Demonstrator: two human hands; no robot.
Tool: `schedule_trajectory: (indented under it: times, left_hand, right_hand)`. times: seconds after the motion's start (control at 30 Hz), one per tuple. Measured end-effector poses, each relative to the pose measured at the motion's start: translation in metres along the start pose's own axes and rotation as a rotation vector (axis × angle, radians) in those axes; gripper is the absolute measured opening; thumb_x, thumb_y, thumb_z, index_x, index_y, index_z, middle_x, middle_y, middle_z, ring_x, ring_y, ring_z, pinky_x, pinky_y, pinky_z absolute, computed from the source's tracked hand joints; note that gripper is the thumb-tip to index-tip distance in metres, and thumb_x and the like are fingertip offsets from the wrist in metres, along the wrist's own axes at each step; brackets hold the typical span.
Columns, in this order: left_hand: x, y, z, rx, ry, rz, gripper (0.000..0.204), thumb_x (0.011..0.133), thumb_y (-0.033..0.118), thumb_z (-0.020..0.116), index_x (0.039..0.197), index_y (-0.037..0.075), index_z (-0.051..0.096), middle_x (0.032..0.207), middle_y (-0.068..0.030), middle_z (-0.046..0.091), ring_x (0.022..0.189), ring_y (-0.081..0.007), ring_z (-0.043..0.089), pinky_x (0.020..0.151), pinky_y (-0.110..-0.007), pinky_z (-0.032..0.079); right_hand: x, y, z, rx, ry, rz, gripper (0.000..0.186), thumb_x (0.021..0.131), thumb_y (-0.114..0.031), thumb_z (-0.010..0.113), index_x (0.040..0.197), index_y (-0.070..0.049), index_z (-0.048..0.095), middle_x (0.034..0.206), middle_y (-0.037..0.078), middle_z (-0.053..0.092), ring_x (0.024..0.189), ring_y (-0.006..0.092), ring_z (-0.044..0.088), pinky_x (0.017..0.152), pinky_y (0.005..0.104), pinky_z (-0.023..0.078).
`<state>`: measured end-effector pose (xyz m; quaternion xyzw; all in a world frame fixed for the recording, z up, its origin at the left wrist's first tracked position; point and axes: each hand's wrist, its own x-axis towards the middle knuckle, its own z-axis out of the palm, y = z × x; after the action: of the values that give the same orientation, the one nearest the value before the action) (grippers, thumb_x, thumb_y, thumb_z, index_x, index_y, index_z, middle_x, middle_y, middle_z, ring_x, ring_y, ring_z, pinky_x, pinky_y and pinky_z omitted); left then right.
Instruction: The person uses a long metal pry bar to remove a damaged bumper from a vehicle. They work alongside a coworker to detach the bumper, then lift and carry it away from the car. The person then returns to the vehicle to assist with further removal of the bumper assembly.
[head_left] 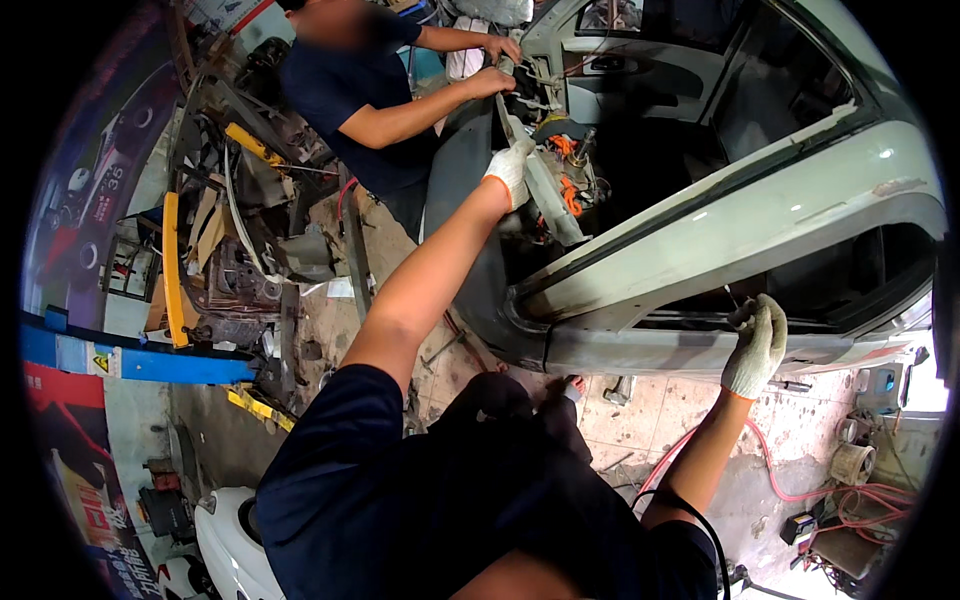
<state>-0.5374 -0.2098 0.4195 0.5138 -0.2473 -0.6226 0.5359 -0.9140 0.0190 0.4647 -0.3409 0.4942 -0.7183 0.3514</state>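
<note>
My left hand (pixel 510 175), in a white knitted glove with an orange cuff, is closed on a long light-grey metal panel (pixel 548 195) at the front of a stripped car body (pixel 700 230). A co-worker's bare hands (pixel 495 75) are at the far end of that panel. My right hand (pixel 757 345), gloved too, is raised beside the car's near side window opening (pixel 850 275). Its fingers are bent together round something dark that they mostly hide. A thin pale tip (pixel 730 292) shows just beyond the fingers.
Orange cables (pixel 570 197) lie in the car's open front. A dark fender (pixel 465 200) stands between me and the co-worker (pixel 350 100). Car parts (pixel 250 280) and a yellow bar (pixel 172 270) crowd the left. Red hose (pixel 780 480) runs over the floor at right.
</note>
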Motion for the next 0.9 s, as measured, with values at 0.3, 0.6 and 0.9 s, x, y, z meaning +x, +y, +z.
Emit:
schedule_trajectory:
  times: [0.3,0.6,0.9]
  left_hand:
    - [0.000,-0.038,-0.008,0.193,0.160,0.063,0.051,0.083,0.030,0.060,0.119,-0.006,0.051,0.107,-0.0195,0.059,0.090,-0.0308,0.060,0.077,-0.042,0.049]
    - [-0.023,-0.056,-0.001,0.846,0.234,0.173,0.063,0.088,0.032,0.055,0.132,-0.007,0.034,0.114,-0.0317,0.057,0.106,-0.0433,0.057,0.089,-0.045,0.044]
    - [-0.101,-0.010,-0.028,1.364,0.071,0.394,0.047,0.090,0.022,0.049,0.131,0.000,0.042,0.119,-0.0305,0.053,0.109,-0.0421,0.054,0.091,-0.045,0.045]
  right_hand:
    - [0.048,0.055,-0.016,-0.090,-0.012,0.208,0.025,0.092,-0.017,0.056,0.111,-0.001,0.056,0.091,0.005,0.060,0.076,0.0132,0.055,0.066,0.0271,0.049]
    - [0.088,0.087,0.114,-0.681,-0.971,0.651,0.035,0.094,-0.028,0.053,0.118,-0.002,0.055,0.097,0.010,0.064,0.082,0.0180,0.063,0.067,0.0271,0.051]
    - [0.028,0.199,0.222,-0.438,-1.475,0.913,0.061,0.089,-0.058,0.051,0.112,-0.001,0.058,0.089,0.004,0.060,0.081,0.0108,0.054,0.072,0.0264,0.044]
